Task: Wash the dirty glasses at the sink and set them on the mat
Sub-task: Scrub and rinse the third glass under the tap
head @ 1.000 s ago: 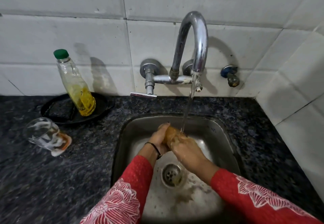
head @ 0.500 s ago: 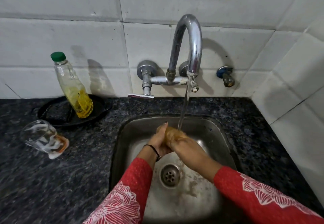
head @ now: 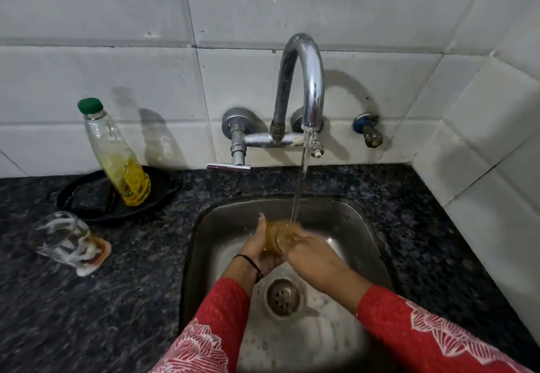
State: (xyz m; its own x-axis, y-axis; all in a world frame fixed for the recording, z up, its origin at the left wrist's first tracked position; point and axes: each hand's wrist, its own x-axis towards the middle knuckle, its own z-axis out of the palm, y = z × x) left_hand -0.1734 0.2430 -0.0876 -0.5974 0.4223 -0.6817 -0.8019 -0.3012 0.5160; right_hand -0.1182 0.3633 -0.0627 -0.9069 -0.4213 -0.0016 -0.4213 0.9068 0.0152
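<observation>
Over the steel sink [head: 359,226] I hold a dirty, brownish glass [head: 276,235] under the running stream from the tap [head: 304,86]. My left hand [head: 260,248] grips it from the left and below. My right hand [head: 309,251] wraps its right side, fingers over the glass. A second dirty glass [head: 70,241] lies on its side on the counter at the left, with orange residue at its base. No mat is in view.
A green-capped bottle [head: 117,156] with yellow liquid leans on a black tray [head: 87,200] at the back left. Dark granite counter [head: 87,314] surrounds the sink. A small blue valve [head: 366,130] sticks out of the tiled wall. The drain [head: 282,296] lies below my hands.
The view has shifted slightly upward. My hands have turned the glass under the water, so more of it now shows between them.
</observation>
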